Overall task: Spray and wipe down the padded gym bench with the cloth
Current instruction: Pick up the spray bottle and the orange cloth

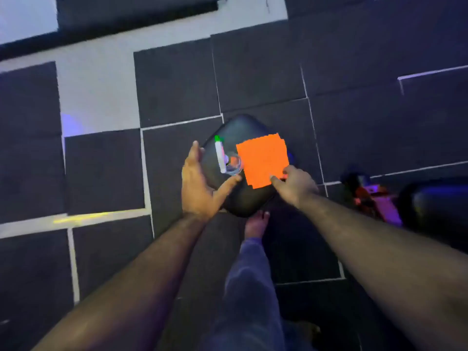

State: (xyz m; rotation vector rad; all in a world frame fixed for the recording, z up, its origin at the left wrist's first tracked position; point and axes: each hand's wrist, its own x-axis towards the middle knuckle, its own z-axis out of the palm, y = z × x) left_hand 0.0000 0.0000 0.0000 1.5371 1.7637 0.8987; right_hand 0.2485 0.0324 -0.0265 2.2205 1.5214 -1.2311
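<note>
We're looking down into a gym, and the floor says it first: big dark rubber mat tiles [174,82] laid edge to edge, pale floor [98,79] showing in the seams and open strips between them. Dead centre sits a black padded bench seat [235,127], rounded and slick, the vinyl kind from exercise gear. Off to the right there's another dark padded piece [440,203] beside an orange-and-pink machine part [374,198], blurred. Purple-blue lighting washes over everything, and a bare foot [255,224] stands on the mat.
</note>
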